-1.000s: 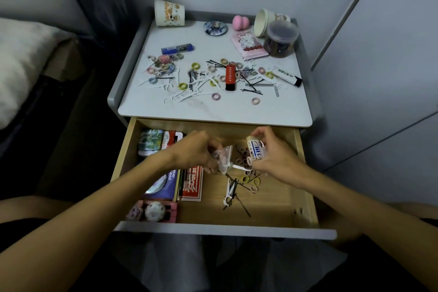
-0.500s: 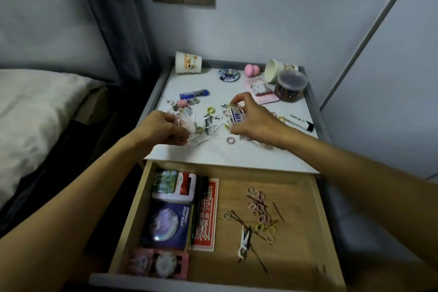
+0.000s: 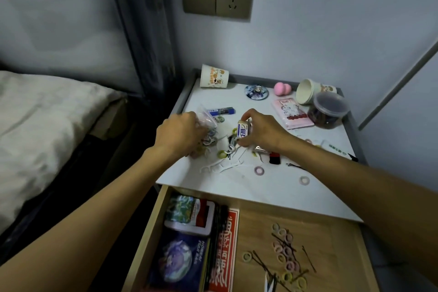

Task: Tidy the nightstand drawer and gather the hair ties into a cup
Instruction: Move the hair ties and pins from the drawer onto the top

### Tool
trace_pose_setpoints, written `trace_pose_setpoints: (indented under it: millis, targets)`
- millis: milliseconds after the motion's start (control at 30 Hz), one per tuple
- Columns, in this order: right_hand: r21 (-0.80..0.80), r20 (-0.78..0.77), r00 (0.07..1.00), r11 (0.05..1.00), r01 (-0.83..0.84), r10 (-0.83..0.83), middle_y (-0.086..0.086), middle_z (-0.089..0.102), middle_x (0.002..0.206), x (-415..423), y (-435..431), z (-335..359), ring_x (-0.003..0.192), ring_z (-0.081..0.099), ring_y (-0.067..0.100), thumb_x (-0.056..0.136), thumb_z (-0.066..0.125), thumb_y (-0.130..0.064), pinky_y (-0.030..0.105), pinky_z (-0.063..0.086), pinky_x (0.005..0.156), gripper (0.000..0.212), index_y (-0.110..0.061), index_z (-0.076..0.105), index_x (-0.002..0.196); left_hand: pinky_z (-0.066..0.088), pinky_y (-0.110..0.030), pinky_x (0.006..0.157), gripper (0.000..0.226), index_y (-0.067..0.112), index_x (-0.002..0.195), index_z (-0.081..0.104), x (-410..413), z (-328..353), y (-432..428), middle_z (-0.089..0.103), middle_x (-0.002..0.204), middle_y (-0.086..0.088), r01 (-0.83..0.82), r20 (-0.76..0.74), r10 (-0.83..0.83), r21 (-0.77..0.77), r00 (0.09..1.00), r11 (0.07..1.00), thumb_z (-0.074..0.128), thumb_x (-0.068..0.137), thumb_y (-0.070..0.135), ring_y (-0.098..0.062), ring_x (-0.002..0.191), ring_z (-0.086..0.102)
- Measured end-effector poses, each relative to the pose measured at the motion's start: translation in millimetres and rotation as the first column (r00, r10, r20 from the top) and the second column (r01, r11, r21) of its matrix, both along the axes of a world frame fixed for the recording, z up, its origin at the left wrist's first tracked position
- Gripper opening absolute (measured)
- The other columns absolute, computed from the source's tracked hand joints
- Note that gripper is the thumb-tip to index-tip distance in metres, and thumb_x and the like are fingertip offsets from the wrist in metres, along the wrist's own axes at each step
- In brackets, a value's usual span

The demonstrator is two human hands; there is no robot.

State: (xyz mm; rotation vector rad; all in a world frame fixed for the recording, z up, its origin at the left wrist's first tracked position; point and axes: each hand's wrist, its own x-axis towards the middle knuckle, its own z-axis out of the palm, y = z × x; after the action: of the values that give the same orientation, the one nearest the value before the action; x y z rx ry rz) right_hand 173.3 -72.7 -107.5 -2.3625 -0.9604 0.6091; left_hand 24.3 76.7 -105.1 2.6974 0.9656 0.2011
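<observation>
Over the cluttered white desk (image 3: pixel 272 192), both hands are busy.
The left hand (image 3: pixel 180 133) pinches a crumpled clear plastic bag (image 3: pixel 206 117), and the right hand (image 3: pixel 263 130) grips a small white box with blue lettering (image 3: pixel 243 131). Small coloured hair ties (image 3: pixel 259 170) lie scattered around them, with more in the open wooden drawer (image 3: pixel 331 239) below. A printed paper cup (image 3: pixel 214 76) sits at the back left corner.

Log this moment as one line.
left hand holds clear bag | right hand grips small white box | both over nightstand top | hair ties loose in drawer
</observation>
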Motion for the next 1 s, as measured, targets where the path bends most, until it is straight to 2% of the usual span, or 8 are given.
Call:
trace_pose_setpoints:
  millis: [100,233,367,500,600,700,867,1000]
  targets:
    - [0.025,-0.001,0.999,0.999,0.041,-0.041,0.004,0.06,0.116,1.1,-2.3,0.0,0.092,0.058,0.018,0.074,0.085,-0.021,0.019,0.042,0.062,0.067,-0.019,0.051,0.131,0.043,-0.038,0.076,0.045,0.012,0.122,0.06,3.5,-1.0,-4.9,0.055,0.124,-0.013,0.031,-0.034,-0.029,0.068,0.999,0.997,0.053,0.095,0.047,-0.039,0.104,0.059]
    - [0.07,-0.004,0.993,0.991,0.118,-0.118,0.004,0.06,0.128,7.0,-11.4,3.2,0.11,0.055,0.017,0.078,0.082,-0.024,0.021,0.038,0.086,0.06,-0.015,0.057,0.133,0.041,-0.036,0.073,0.038,0.01,0.12,0.058,10.0,-4.6,-11.0,0.06,0.12,-0.014,0.096,-0.047,-0.093,0.057,0.995,0.994,0.054,0.094,0.036,-0.034,0.102,0.06]
    - [0.183,-0.068,0.975,0.958,0.222,-0.212,0.003,0.065,0.112,17.4,-30.6,3.2,0.092,0.06,0.014,0.086,0.074,-0.018,0.018,0.044,0.071,0.036,-0.013,0.065,0.12,0.05,-0.04,0.078,0.052,0.014,0.134,0.042,21.7,-8.5,-15.1,0.063,0.118,-0.016,0.073,-0.052,-0.076,-0.059,0.996,0.996,0.059,0.091,0.039,-0.035,0.1,0.061]
    - [0.174,-0.061,0.969,0.954,0.246,-0.239,0.002,0.066,0.104,27.0,-54.2,-3.1,0.082,0.063,0.009,0.092,0.066,-0.017,0.018,0.044,0.063,0.022,-0.017,0.066,0.114,0.048,-0.041,0.079,0.052,0.01,0.135,0.037,39.6,-16.0,-20.9,0.062,0.119,-0.018,0.103,-0.073,-0.102,0.007,0.992,0.995,0.056,0.095,0.038,-0.037,0.103,0.06]
    - [0.18,-0.074,0.967,0.95,0.254,-0.245,0.003,0.067,0.106,35.4,-68.1,-7.6,0.084,0.065,0.009,0.094,0.063,-0.017,0.022,0.049,0.07,0.021,-0.019,0.065,0.114,0.048,-0.042,0.078,0.052,0.011,0.135,0.037,46.3,-18.8,-22.8,0.051,0.127,-0.016,0.08,-0.066,-0.074,0.09,0.995,0.993,0.06,0.093,0.033,-0.037,0.102,0.06]
    - [0.198,-0.062,0.959,0.939,0.283,-0.276,0.002,0.065,0.114,39.9,-79.0,-6.3,0.091,0.064,0.011,0.095,0.058,-0.013,0.026,0.051,0.078,0.022,-0.019,0.065,0.116,0.05,-0.04,0.068,0.051,0.018,0.133,0.043,43.0,-18.1,-30.3,0.044,0.127,-0.01,0.141,0.063,-0.159,0.221,0.985,0.965,0.067,0.09,0.033,-0.03,0.095,0.061]
    - [0.101,0.081,0.974,0.974,0.202,-0.21,0.001,0.063,0.107,35.0,-96.6,-11.6,0.081,0.06,0.006,0.099,0.051,-0.013,0.015,0.045,0.056,0.022,-0.02,0.064,0.116,0.038,-0.03,0.06,0.029,0.025,0.122,0.06,39.2,-29.9,-43.5,0.061,0.117,-0.001,0.323,0.021,-0.343,0.294,0.939,0.9,0.055,0.097,0.039,-0.023,0.092,0.063]
    - [0.023,0.262,0.959,0.994,0.107,-0.109,0.001,0.063,0.113,33.1,-111.2,-21.3,0.09,0.061,0.013,0.098,0.054,-0.015,0.029,0.054,0.072,0.025,-0.023,0.061,0.12,0.039,-0.031,0.059,0.021,0.022,0.11,0.069,42.7,-32.4,-39.0,0.066,0.105,-0.003,0.254,0.064,-0.286,0.307,0.956,0.917,0.053,0.097,0.027,-0.026,0.088,0.063]
